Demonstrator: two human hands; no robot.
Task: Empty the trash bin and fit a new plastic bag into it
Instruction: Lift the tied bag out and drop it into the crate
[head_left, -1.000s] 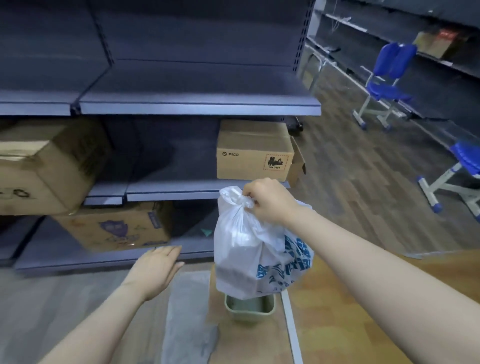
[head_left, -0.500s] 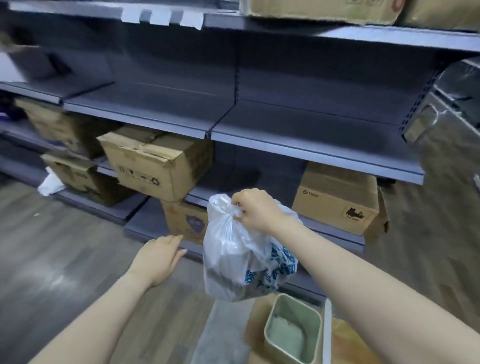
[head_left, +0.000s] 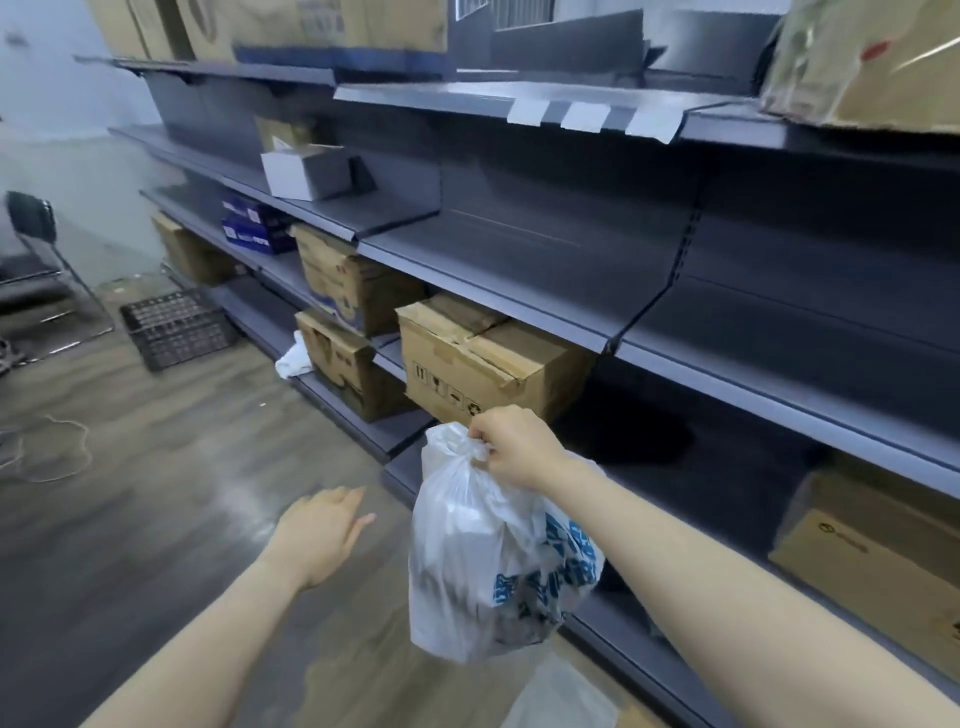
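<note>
Full bag (head_left: 498, 561) hanging from right hand (head_left: 514, 448), fingers pinched round knotted neck, long axis vertical, clear of floor (head_left: 156, 519). Left hand (head_left: 324, 535) flat, loose, holding nothing, just beside bag's left. Bin out of view. Right nearer.

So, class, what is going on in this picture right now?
A person's right hand grips a full white plastic bag by its gathered top and holds it up in the air beside grey shelving that carries cardboard boxes. The left hand is open, held out over the wooden floor, and holds nothing. No trash bin is in view.
</note>
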